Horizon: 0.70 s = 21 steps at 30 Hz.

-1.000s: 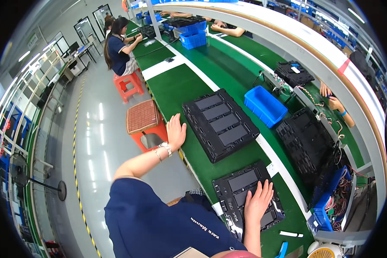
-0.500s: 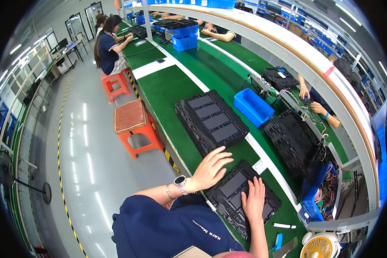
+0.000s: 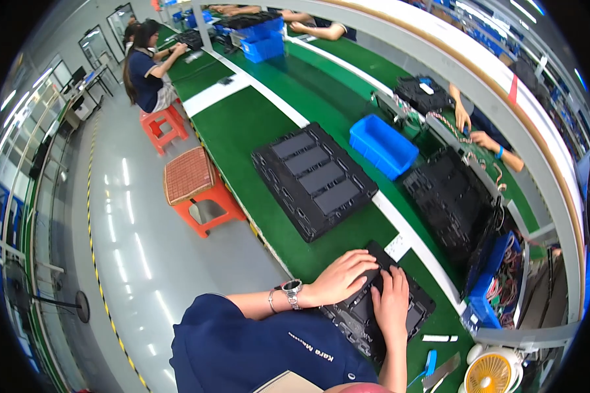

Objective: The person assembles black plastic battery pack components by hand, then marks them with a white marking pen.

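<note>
A black plastic panel [image 3: 421, 302] with rectangular recesses lies on the green bench close in front of me, partly hidden under my hands and arms. My left hand [image 3: 342, 278], with a watch on the wrist, rests on its far left part, fingers stretched out and lightly bent. My right hand [image 3: 391, 302] lies flat on the panel's middle, fingertips near those of the left. Neither hand appears to hold anything. A similar black panel [image 3: 316, 179] with several grey rectangles lies farther off on the bench, apart from my hands.
A blue bin [image 3: 383, 148] and more black panels [image 3: 447, 200] stand to the right. A blue crate of wires [image 3: 498, 281], a white marker [image 3: 440, 338] and a small fan [image 3: 489, 376] are at near right. Co-workers sit along the bench. An orange stool [image 3: 200, 187] stands at left.
My left hand has come down from above the panel's far edge and now rests on it, closer to my right hand. My right hand stays on the panel. The view has shifted slightly.
</note>
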Motion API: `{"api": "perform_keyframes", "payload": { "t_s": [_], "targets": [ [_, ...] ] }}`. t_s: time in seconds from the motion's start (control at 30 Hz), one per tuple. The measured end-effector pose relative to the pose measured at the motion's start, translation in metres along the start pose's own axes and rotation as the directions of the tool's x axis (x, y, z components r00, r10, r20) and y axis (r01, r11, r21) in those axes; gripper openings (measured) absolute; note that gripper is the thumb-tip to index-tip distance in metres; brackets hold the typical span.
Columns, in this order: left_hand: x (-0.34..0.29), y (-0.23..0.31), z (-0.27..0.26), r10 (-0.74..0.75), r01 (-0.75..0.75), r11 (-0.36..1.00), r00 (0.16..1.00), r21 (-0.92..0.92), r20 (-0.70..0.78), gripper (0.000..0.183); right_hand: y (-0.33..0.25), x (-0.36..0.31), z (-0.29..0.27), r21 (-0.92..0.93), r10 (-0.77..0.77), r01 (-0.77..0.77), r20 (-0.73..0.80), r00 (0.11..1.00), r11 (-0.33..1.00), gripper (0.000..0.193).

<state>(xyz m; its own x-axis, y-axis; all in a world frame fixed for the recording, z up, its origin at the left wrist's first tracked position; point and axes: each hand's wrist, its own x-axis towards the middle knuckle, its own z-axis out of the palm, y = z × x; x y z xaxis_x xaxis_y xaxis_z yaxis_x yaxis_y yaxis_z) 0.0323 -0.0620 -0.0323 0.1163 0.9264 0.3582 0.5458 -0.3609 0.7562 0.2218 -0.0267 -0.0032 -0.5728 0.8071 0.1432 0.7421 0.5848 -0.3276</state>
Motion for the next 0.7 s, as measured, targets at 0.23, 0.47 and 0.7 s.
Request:
{"api": "perform_keyframes", "payload": {
  "t_s": [0.23,0.47,0.7],
  "targets": [
    [-0.008,0.006,-0.011,-0.123,0.124,0.992,0.992,-0.021,0.041,0.047,-0.007,0.002,-0.008,0.23,0.121,-0.111,-0.032,0.992,0.967,0.037],
    [-0.013,-0.004,-0.008,-0.188,0.196,0.963,0.98,-0.184,0.063,0.06,-0.019,0.002,0.004,0.143,0.191,-0.176,-0.096,0.977,0.974,0.033],
    [-0.014,-0.006,-0.006,-0.215,0.205,0.963,0.976,-0.177,-0.035,0.061,-0.021,0.019,0.025,0.045,0.163,-0.157,-0.214,0.963,0.987,0.024]
  ]
}}
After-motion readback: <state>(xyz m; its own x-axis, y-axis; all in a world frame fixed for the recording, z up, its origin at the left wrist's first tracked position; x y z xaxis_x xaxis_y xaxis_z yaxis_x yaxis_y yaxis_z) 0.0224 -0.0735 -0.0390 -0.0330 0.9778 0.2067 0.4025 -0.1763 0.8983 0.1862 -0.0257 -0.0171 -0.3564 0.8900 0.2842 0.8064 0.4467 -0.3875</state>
